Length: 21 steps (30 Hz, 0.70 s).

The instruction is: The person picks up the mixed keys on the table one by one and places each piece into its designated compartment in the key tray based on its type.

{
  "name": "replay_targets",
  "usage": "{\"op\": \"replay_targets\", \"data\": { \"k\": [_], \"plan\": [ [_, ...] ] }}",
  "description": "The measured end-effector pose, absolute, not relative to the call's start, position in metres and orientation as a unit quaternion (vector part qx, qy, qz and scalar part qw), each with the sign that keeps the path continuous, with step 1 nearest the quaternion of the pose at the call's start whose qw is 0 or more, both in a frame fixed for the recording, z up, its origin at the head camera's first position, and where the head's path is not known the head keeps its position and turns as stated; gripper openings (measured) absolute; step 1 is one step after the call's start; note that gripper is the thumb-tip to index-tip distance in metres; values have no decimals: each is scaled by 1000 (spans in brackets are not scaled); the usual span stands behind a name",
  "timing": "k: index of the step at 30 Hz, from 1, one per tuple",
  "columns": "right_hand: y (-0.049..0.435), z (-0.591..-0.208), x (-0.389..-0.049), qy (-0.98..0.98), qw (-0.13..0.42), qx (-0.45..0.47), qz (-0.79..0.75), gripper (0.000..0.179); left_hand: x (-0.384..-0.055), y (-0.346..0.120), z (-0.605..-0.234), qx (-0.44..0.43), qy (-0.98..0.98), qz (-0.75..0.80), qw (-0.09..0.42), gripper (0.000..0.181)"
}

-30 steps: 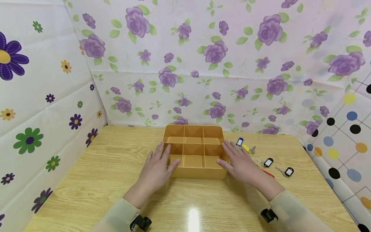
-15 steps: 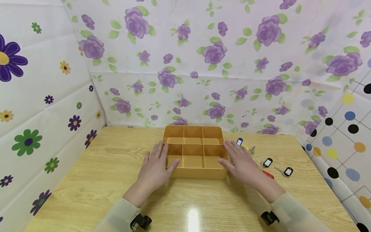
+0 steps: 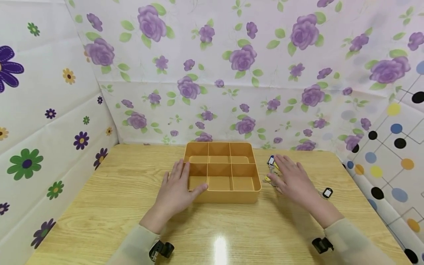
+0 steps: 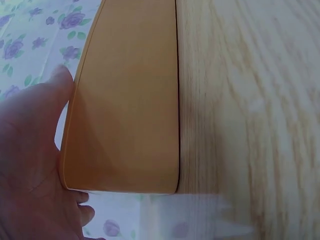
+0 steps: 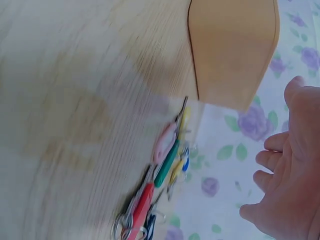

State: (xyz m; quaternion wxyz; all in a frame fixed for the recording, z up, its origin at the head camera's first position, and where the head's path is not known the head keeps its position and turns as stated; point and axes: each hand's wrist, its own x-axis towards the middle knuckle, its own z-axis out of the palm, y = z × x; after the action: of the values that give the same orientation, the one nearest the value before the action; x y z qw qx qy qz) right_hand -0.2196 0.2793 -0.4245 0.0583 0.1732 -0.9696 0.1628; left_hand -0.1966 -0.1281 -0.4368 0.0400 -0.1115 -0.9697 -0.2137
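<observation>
An orange-tan organizer box [image 3: 225, 197] with several compartments stands on the table, and nothing shows inside them. My left hand [image 3: 173, 191] rests at its left side, fingers extended along the rim and thumb over the front left corner. To the right of the box, my right hand [image 3: 294, 182] is held over a group of keys with coloured tags, fingers loosely extended and holding nothing. A blue tag [image 3: 271, 160] and a yellow tag [image 3: 267, 178] show beside that hand. In the right wrist view lie a red tag [image 5: 141, 207], a green tag [image 5: 167, 162] and a pink tag [image 5: 166, 142].
Farther right lies a key with a black tag [image 3: 327, 193], partly behind the right wrist. The wooden table [image 3: 109, 206] runs back to a purple-flowered cloth [image 3: 212, 103]. Patterned cloths also hang on the left and right.
My right hand has left the box's right side and moved right over the keys, covering several of them. The left hand stays on the box. The view has shifted slightly.
</observation>
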Motion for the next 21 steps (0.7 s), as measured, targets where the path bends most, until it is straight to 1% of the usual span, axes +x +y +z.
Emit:
{"op": "replay_targets", "data": {
  "k": [9,16,21],
  "plan": [
    [299,-425,-219,-976,42,158,145,83,-202,-131,-439,-118,-969,-213,32,123],
    [312,-430,-216,-976,56,155,142,79,-206,-133,-437,-118,-968,-221,26,119],
    [320,-434,-211,-978,69,151,126,76,-209,-134,-435,-125,-967,-223,18,121]
  ]
}}
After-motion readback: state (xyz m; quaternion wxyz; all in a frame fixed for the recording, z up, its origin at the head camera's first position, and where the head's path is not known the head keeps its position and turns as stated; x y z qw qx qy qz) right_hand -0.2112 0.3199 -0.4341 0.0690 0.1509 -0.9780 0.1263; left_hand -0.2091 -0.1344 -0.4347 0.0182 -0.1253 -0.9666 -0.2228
